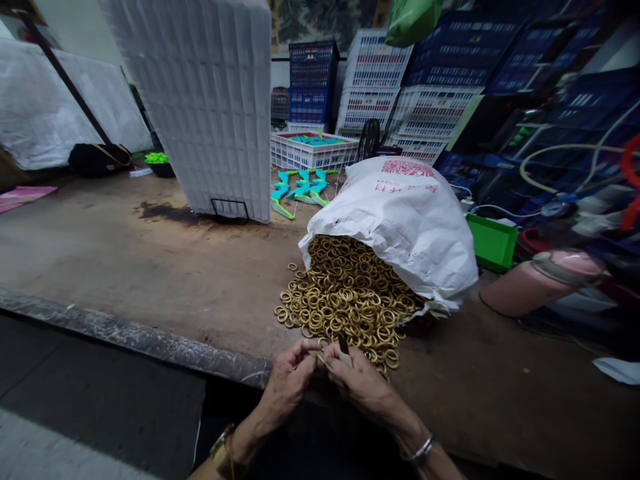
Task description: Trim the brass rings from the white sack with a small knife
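we are holding a single brass ring (321,358) between our two hands at the near edge of the table (150,260), just in front of the heap it seems to belong to. our left hand (290,377) is pinching the ring from the left, fingers curled narrow around it, probably to keep it steady. our right hand (360,381) is closing on a small dark blade-like tool (343,347), its tip sticking up above the knuckles and meeting the ring; we cannot tell exactly what the tool is. both hands are pressing close together, touching, which is keeping the small piece from slipping.

just beyond our fingers the pile of brass rings (345,293) is spilling out of a white sack (400,220) lying on its side, its mouth turned towards us so the rings are sitting within easy reach. farther back, teal and green plastic parts (300,187) are lying on the table beside a tall white crate (210,100) standing on end, and a low white basket (310,152) is holding more of the teal parts. a green box (493,243) and a pink container (540,283) are resting to the right of the sack, with stacked blue and white crates (400,80) behind.
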### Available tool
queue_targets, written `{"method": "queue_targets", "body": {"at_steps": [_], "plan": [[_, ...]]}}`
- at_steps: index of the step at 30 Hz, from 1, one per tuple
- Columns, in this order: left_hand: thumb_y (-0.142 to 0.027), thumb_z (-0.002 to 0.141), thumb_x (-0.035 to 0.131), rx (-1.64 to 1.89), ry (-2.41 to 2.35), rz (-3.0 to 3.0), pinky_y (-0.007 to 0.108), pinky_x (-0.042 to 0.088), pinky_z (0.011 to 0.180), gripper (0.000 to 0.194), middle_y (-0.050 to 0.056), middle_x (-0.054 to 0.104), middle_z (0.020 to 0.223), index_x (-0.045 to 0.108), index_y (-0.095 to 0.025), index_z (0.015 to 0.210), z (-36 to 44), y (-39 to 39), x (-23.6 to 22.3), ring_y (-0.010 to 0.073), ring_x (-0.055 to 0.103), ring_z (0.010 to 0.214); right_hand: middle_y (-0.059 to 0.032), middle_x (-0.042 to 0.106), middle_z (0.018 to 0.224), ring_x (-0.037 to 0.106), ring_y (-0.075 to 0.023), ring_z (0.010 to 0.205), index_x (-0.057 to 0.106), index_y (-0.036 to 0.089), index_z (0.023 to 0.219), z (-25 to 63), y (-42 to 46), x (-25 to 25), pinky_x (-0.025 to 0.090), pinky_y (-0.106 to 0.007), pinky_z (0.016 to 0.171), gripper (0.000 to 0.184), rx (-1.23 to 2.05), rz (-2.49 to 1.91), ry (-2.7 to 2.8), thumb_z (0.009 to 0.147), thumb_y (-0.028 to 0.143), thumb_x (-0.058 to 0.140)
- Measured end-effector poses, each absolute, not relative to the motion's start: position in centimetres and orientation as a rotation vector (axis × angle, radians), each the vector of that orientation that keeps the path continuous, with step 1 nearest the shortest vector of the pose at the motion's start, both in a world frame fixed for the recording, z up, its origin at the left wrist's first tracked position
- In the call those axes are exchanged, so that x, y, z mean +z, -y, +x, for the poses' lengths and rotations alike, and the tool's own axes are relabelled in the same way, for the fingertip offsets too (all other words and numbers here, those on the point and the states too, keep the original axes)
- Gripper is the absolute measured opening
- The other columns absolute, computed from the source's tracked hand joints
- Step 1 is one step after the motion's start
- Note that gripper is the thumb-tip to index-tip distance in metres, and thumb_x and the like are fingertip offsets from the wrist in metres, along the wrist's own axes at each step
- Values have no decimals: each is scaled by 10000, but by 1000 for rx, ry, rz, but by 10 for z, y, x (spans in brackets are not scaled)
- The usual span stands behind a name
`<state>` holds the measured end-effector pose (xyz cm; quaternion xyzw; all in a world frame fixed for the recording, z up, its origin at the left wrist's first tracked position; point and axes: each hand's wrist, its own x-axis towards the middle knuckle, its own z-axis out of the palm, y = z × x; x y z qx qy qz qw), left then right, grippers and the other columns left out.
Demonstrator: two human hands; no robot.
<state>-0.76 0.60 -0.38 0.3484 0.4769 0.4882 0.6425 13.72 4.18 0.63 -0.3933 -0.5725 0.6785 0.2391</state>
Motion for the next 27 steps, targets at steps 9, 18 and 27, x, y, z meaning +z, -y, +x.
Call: {"method": "queue_targets", "body": {"at_steps": [9, 18, 27], "plan": [[-304, 767, 534, 1233, -1292, 1105, 206, 330, 533, 182, -33, 465, 576, 535, -162, 654, -9, 3, -3, 100, 402, 538, 130, 348, 464, 174, -19, 308, 365, 221, 738, 132, -36, 10, 140, -157, 319, 358, 2052, -1145, 1279, 732, 555, 496], [-314, 792, 513, 1192, -1307, 1205, 220, 357, 570, 184, -1, 539, 620, 572, -172, 691, -7, 10, -4, 121, 469, 579, 71, 411, 474, 344, -62, 435, 431, 192, 637, 128, -39, -8, 268, -182, 427, 321, 1614, -1285, 1608, 794, 471, 444], [-468, 777, 505, 1009, -985, 705, 175, 133, 367, 316, -75, 379, 533, 448, -169, 695, -5, 14, -5, 28, 196, 385, 58, 441, 534, 398, -86, 513, 453, 187, 638, 125, -37, 0, 325, -198, 513, 224, 1510, -1327, 1695, 802, 335, 415]]}}
